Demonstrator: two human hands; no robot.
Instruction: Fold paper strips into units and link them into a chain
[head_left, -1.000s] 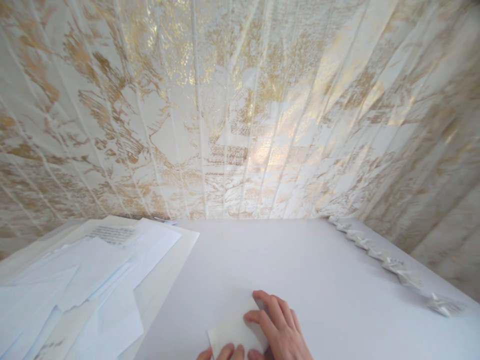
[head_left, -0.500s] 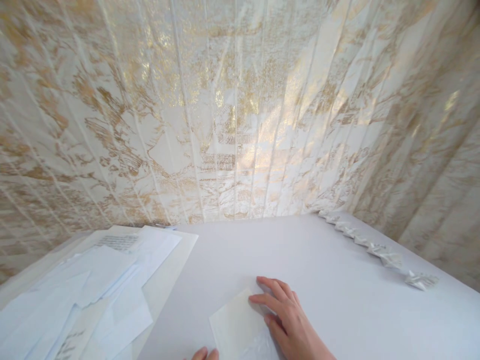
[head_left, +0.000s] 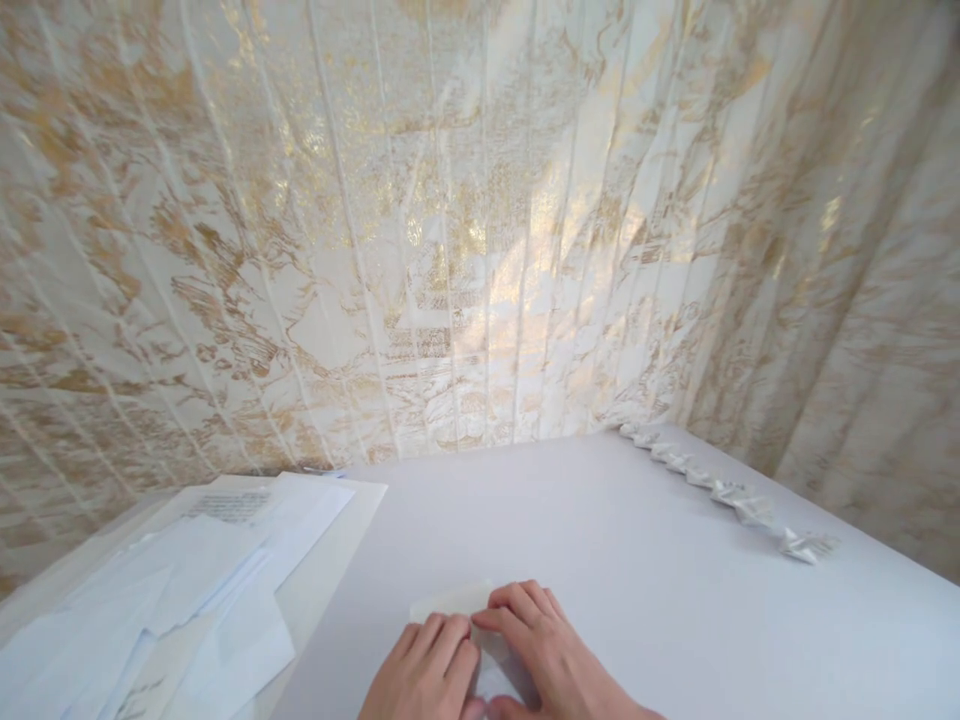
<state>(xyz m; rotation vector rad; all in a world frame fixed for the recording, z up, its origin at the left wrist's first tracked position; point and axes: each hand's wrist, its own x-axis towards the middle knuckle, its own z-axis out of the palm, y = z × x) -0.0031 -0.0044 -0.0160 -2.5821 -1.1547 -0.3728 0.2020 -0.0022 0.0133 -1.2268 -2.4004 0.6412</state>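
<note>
Left hand [head_left: 429, 668]: palm down, fingers together and flat on the folded paper [head_left: 450, 604], pressing its near part.
Right hand [head_left: 541, 652]: also flat on the folded paper, fingertips touching those of the left hand — neither hand grips anything.
Folded paper: cream sheet lying on the bench [head_left: 600, 540], mostly hidden under both hands; only its far edge shows.
Loose sheets [head_left: 195, 580]: a spread pile well to the left of the folded paper.
Folded pieces [head_left: 720, 490]: a row of small white ones far right of the folded paper — along the bench edge.
Curtain [head_left: 465, 220]: white and gold, hanging behind the bench.
</note>
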